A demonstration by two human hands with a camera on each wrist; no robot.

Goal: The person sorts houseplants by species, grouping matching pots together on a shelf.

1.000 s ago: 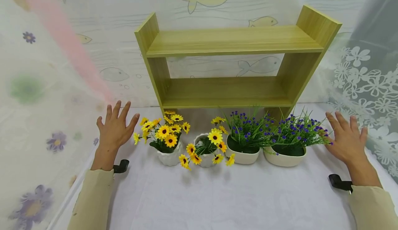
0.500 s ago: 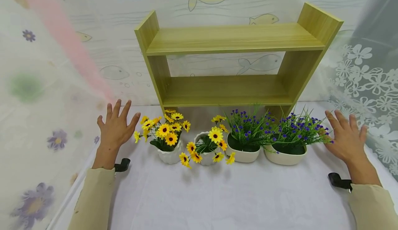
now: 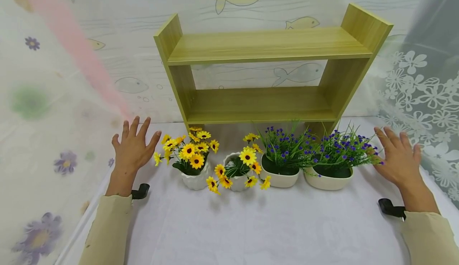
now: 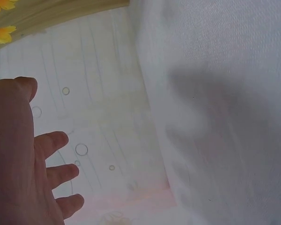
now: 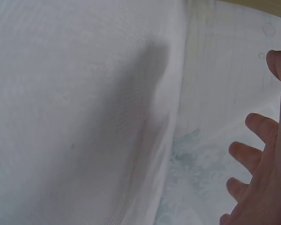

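My left hand (image 3: 133, 149) hovers over the left side of the table with fingers spread, holding nothing. Nearest to it is a white pot of yellow artificial sunflowers (image 3: 195, 180). A second white pot of sunflowers (image 3: 238, 182) stands beside that one, its blooms drooping outward. Two cream oval planters follow to the right, one with purple-flowered grass (image 3: 281, 180), the other with the same plant (image 3: 329, 183). My right hand (image 3: 401, 159) spreads its fingers just right of the last plant, overlapping its leaf tips in the head view. Both wrist views show bare fingers above the cloth.
Behind the pots stands a two-tier wooden shelf (image 3: 270, 46) with raised side panels. White cloth (image 3: 251, 229) covers the table. Fish-printed sheeting (image 3: 132, 57) hangs at the back, and a lace-flowered curtain (image 3: 426, 93) hangs at the right.
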